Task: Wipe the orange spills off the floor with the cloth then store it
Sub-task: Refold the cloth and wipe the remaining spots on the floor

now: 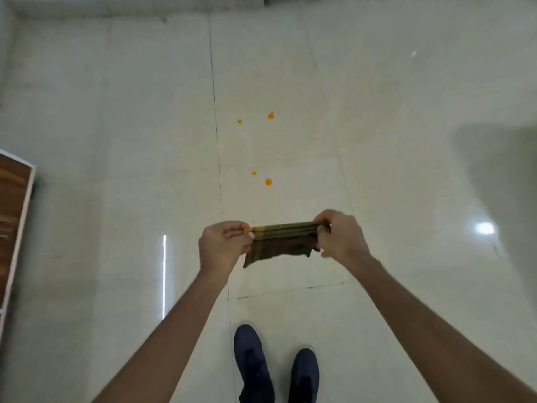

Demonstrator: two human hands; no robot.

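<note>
A dark green and brown striped cloth [280, 242] is stretched between my two hands above the floor, folded into a narrow band with a flap hanging below. My left hand [223, 245] pinches its left end and my right hand [340, 235] grips its right end. Several small orange spills mark the white tiled floor [116, 141] ahead of my hands: two drops nearer [268, 182], [254, 173] and two farther away [270, 115], [239, 121]. A tiny orange speck lies just above the cloth [253, 221].
My two dark blue shoes [252, 365], [303, 376] stand on the tiles below my hands. A wooden piece of furniture with a white edge [13, 216] juts in at the left. A wall base runs along the top [145, 10]. Glare spots shine on the floor.
</note>
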